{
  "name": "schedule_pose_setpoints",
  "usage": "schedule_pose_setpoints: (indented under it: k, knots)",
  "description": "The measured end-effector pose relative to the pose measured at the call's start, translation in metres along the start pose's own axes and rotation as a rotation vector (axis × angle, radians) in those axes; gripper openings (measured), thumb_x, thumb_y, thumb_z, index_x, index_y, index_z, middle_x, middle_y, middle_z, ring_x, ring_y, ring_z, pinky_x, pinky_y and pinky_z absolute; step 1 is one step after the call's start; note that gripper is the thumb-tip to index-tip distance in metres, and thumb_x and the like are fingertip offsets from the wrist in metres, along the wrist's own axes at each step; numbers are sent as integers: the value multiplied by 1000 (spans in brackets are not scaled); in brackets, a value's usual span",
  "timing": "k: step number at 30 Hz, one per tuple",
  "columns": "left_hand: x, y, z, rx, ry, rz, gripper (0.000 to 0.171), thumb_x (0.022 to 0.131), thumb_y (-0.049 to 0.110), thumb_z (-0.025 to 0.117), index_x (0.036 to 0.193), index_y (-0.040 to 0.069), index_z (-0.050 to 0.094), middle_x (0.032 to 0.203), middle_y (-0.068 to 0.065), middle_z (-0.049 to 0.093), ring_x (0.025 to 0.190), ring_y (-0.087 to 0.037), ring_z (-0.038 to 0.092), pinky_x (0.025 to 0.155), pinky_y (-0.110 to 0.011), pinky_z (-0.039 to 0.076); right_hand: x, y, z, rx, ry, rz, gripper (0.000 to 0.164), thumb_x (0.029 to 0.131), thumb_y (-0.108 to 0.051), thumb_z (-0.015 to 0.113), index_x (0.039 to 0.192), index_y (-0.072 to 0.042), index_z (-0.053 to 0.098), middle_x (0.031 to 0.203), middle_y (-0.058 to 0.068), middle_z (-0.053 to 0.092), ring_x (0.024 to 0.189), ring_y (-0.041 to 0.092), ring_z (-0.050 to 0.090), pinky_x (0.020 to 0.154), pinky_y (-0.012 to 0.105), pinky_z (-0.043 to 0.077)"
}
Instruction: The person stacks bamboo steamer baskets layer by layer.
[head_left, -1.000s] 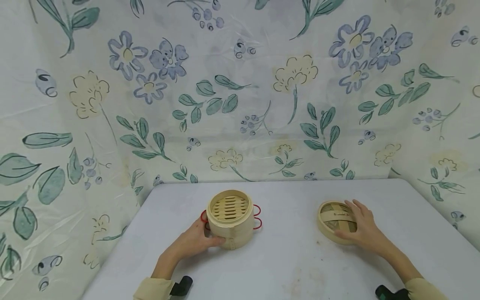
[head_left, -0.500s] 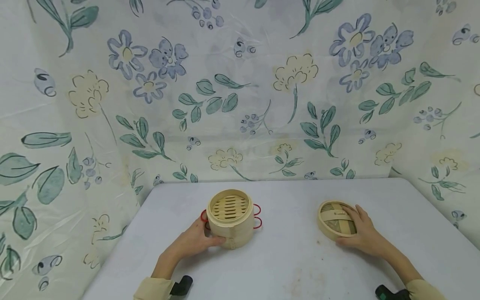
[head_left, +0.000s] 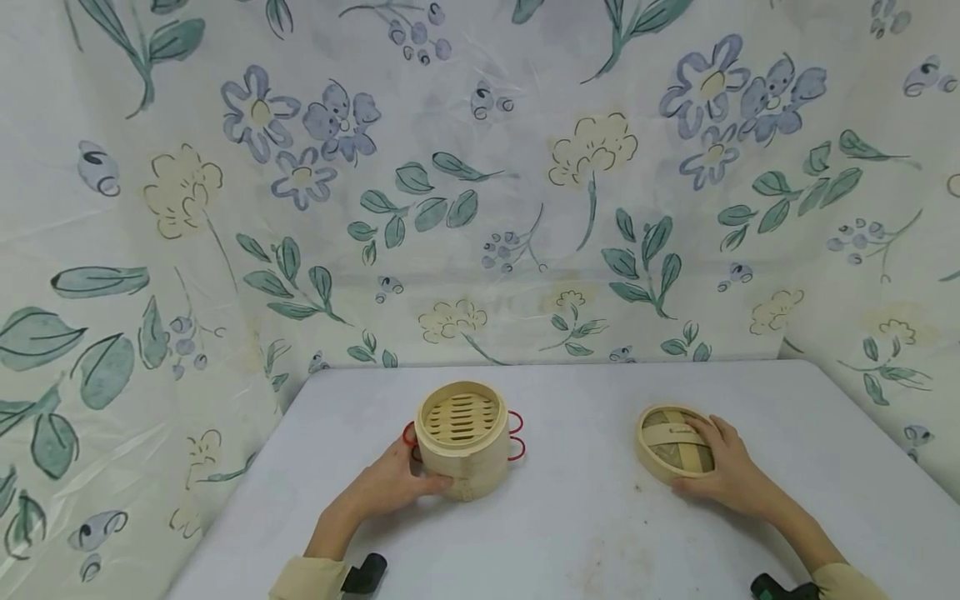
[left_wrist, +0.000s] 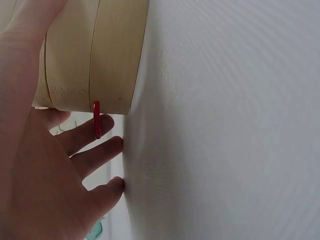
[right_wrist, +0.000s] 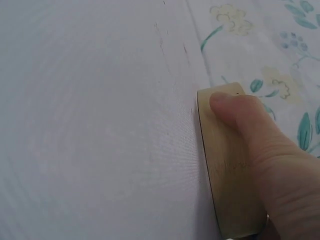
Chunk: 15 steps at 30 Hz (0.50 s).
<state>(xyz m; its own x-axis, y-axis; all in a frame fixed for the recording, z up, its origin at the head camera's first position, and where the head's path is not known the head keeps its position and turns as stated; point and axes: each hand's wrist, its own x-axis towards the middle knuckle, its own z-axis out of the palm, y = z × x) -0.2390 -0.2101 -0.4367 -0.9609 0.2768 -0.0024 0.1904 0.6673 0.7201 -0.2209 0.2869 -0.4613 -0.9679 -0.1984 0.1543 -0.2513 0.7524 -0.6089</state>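
A round bamboo steamer [head_left: 468, 467] with a slatted top [head_left: 461, 417] and red side loops [head_left: 516, 448] stands upright on the white table. My left hand [head_left: 390, 479] holds its left side, thumb across the front wall. In the left wrist view the other fingers [left_wrist: 97, 152] spread beside a red loop [left_wrist: 97, 120], the lowest fingertip right at the table. Farther right lies the domed woven steamer lid [head_left: 675, 442], a band across its top. My right hand [head_left: 723, 471] grips its right side, thumb [right_wrist: 230, 106] pressed on the rim wall [right_wrist: 227, 165] in the right wrist view.
The white table [head_left: 577, 467] has brownish stains [head_left: 611, 562] near its front. Flowered cloth [head_left: 480, 183] hangs behind the table and along both sides. A dark device [head_left: 365, 573] sits by my left cuff, another [head_left: 783, 587] by the right.
Over the past second my right hand has shifted its grip on the lid, fingers sliding back from the far rim and thumb moving to the near edge. My left hand and the steamer stay put.
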Motion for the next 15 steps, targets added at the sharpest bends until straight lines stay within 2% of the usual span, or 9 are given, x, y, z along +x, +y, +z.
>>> schedule_pose_setpoints:
  k: [8,15]
  knots:
    - [-1,2,-1,-5,-2,3,107,72,46,85,154,14,24,143,-9,47,130,-25,44,113,-56,31,3,-3,-3,-9,-5,38,98,76,-41,81,146,6,29,142,47,14,127,67,23,91,79,32]
    - [-1,2,-1,-3,-5,-5,106,73,48,85,154,15,24,143,-7,46,128,-23,45,111,-55,33,5,-5,-4,-1,5,33,96,76,-40,82,144,6,32,142,46,14,128,67,23,91,79,32]
